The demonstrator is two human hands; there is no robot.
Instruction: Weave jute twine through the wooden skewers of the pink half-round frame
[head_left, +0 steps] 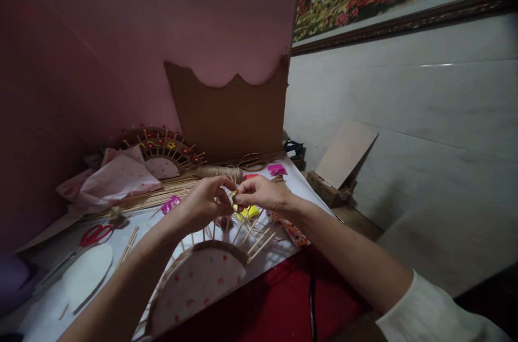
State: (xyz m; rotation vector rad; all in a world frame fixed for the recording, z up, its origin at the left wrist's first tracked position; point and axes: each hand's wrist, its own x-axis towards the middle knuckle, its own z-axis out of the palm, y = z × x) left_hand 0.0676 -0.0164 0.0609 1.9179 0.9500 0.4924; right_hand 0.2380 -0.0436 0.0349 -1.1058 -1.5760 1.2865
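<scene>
My left hand (205, 200) and my right hand (262, 194) meet over the middle of the table, fingertips pinched together. Between them is a small yellow piece (234, 194) that looks like soft clay; its shape is too small to make out. Just below lies a bright yellow clay packet (248, 212), partly covered by my hands. Nearest to me stands a half-round frame (202, 272) with dotted fabric, a brown rim and thin wooden sticks fanning out from it.
Behind sits a similar decorated half-round piece (162, 142), beside crumpled dotted cloth (117, 177). Around my hands are a twine roll (216, 172), magenta packets (277, 170) and dark-handled scissors (251, 161). Red-handled scissors (96, 235) and a white oval (89, 272) lie left. Scalloped cardboard (230, 115) stands behind.
</scene>
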